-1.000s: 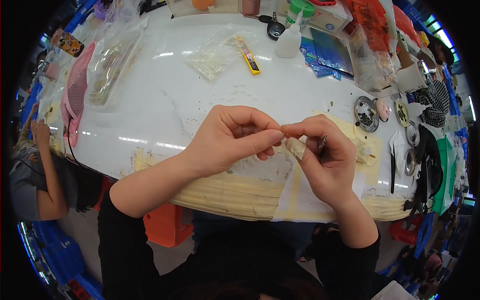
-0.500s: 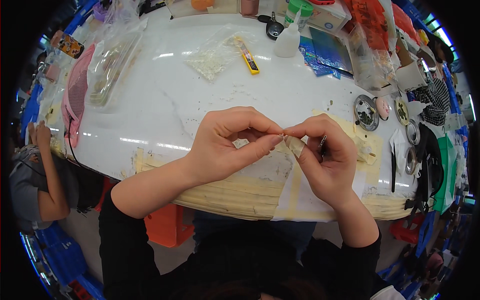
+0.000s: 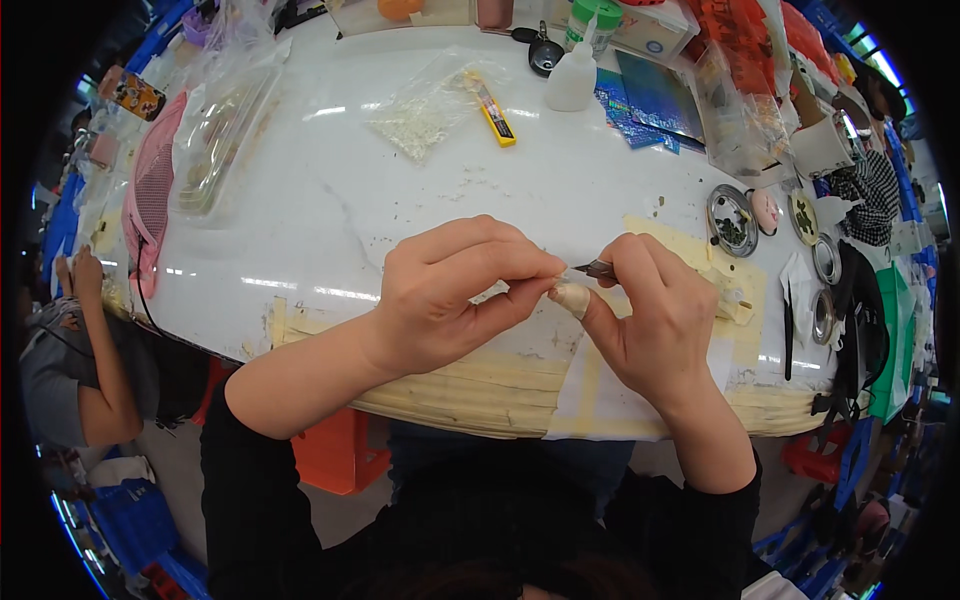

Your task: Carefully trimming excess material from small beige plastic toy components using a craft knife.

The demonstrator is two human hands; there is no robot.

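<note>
My left hand [image 3: 452, 290] and my right hand [image 3: 655, 310] meet above the front edge of a white table [image 3: 330, 220]. The left thumb and forefinger pinch something tiny at the tip of a pair of tweezers [image 3: 594, 268]. My right hand grips those tweezers, and its thumb is wrapped in pale tape. The pinched piece is too small to identify. A sheet of masking tape and paper [image 3: 600, 390] lies under the hands and hangs over the table edge.
A yellow utility knife [image 3: 495, 110], a clear bag of white bits [image 3: 425, 110] and a white squeeze bottle [image 3: 572, 80] lie farther back. Small round tins [image 3: 733, 218] sit at the right. Plastic packets [image 3: 215, 135] lie left. Another person's arm [image 3: 95, 340] is at the far left.
My hands stay together over the table edge. The left fingers have shifted slightly and now pinch right at the tweezers' tip.
</note>
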